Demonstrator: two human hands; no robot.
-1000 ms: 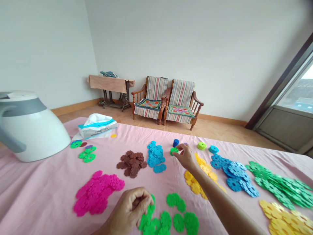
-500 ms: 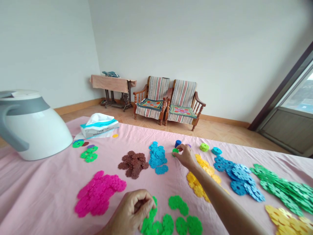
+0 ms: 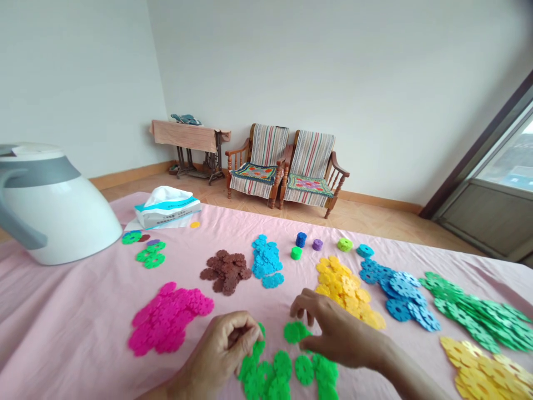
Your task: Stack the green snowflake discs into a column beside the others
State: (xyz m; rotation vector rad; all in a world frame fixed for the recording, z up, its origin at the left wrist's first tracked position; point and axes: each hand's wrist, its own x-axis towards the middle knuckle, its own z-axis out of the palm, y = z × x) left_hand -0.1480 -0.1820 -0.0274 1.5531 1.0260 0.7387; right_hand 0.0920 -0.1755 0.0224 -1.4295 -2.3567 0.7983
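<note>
My right hand (image 3: 328, 328) hovers over a few bright green flower-shaped plastic discs (image 3: 293, 333), its thumb and fingers apart and nothing seen between them. My left hand (image 3: 227, 347) is closed in a pinch beside the loose green discs (image 3: 272, 375); whatever it may hold is hidden by the fingers. A short green stack (image 3: 296, 253) stands farther back, in front of a dark blue stack (image 3: 301, 239). Beside these are a purple stack (image 3: 317, 244), a lime stack (image 3: 345, 244) and a light blue stack (image 3: 365, 250).
Piles of pink (image 3: 169, 319), brown (image 3: 226, 271), sky-blue (image 3: 266, 260), yellow (image 3: 345, 291), blue (image 3: 402, 291) and dark green discs (image 3: 474, 311) lie on the pink cloth (image 3: 104, 311). A white jug (image 3: 70, 216) and a tissue box (image 3: 169, 210) stand at left.
My right hand has let go of the small green stack at the back and come nearer, over the loose green discs. My left hand has stayed about where it was, still closed.
</note>
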